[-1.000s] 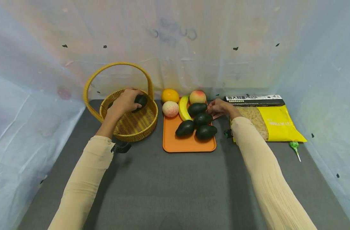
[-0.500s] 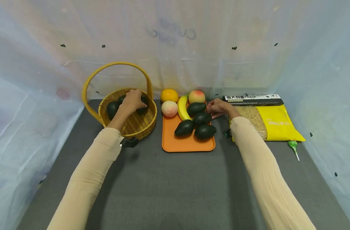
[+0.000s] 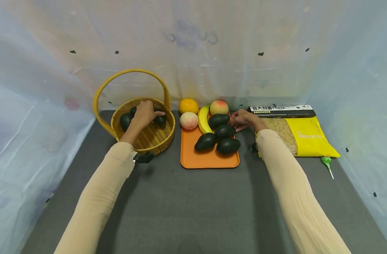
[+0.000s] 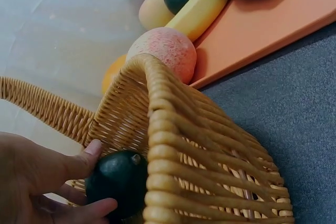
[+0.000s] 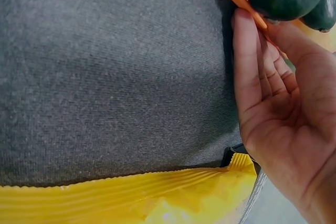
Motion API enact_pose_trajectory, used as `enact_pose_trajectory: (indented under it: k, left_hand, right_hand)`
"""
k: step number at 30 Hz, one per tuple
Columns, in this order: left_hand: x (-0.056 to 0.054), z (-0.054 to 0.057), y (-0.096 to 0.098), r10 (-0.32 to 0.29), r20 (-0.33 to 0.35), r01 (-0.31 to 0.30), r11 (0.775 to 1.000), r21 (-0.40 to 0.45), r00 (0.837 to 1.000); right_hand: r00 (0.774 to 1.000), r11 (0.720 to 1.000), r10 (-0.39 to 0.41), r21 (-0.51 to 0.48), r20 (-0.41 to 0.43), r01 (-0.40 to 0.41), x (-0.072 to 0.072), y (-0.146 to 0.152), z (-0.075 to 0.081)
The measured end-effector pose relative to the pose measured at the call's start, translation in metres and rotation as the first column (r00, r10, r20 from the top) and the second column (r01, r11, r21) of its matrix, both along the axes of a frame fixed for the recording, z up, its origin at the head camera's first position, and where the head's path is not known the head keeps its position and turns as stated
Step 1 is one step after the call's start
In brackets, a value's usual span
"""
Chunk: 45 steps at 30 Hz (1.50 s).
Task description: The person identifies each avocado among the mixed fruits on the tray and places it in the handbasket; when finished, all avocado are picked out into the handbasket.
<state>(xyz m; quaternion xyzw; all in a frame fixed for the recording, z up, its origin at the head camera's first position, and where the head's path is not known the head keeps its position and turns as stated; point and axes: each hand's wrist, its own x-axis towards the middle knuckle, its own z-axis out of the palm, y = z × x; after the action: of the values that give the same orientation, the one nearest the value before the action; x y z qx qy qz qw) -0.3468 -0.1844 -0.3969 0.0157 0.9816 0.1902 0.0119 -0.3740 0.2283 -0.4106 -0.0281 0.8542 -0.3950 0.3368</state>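
My left hand [image 3: 144, 114] reaches into the round wicker basket [image 3: 150, 150]. Its thumb and fingers are spread at one side of a dark green avocado [image 4: 118, 182], touching it as it lies against the basket's inner wall. More avocados [image 3: 126, 121] sit at the basket's left, partly behind that hand. At the orange tray's [image 3: 209, 162] right edge, my right hand [image 3: 242, 120] pinches the rim, thumb above and fingers below. Several avocados [image 3: 228, 146] lie on the tray beside a banana [image 3: 204, 120].
A pale pink peach [image 3: 189, 120], an orange [image 3: 188, 106] and another peach [image 3: 219, 107] are at the tray's back. To the right lie a yellow pasta bag [image 3: 307, 137], a black box [image 3: 282, 112] and a green lollipop [image 3: 326, 161]. Plastic sheeting [image 3: 193, 53] hangs behind.
My left hand has lowered an avocado into the basket's right side and loosened around it, shifting slightly left. Avocados at the basket's left became visible. The right hand stays at the tray.
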Motion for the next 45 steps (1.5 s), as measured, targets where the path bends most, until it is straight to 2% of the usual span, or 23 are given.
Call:
enact_pose_trajectory:
  k: [14, 26, 31, 35, 39, 45]
  left_hand:
    - [0.002, 0.005, -0.001, -0.027, -0.071, 0.024, 0.999, -0.033, 0.997]
    - [0.007, 0.007, 0.000, 0.011, -0.141, -0.022, 0.997, -0.074, 0.990]
    - [0.014, 0.009, 0.004, -0.027, -0.231, 0.016, 0.999, -0.049, 0.973]
    - [0.022, 0.015, 0.011, -0.077, -0.286, 0.084, 0.996, 0.013, 0.955]
    - [0.036, 0.025, 0.022, -0.126, -0.325, 0.157, 0.985, 0.071, 0.937]
    - [0.060, 0.032, 0.038, -0.165, -0.392, 0.202, 0.978, 0.054, 0.905]
  right_hand:
    - [1.000, 1.000, -0.003, -0.016, -0.001, 0.002, 0.000, 0.002, -0.001]
    - [1.000, 1.000, -0.015, -0.005, -0.015, 0.015, -0.003, 0.003, -0.005]
    - [1.000, 1.000, -0.016, -0.012, -0.012, 0.015, -0.003, 0.006, -0.005]
    - [1.000, 1.000, -0.019, -0.010, -0.006, 0.019, -0.002, 0.005, -0.005]
    - [0.999, 1.000, -0.029, -0.006, -0.018, 0.029, -0.005, 0.006, -0.011]
    - [0.998, 0.999, -0.036, -0.010, -0.049, 0.035, -0.014, 0.008, -0.027]
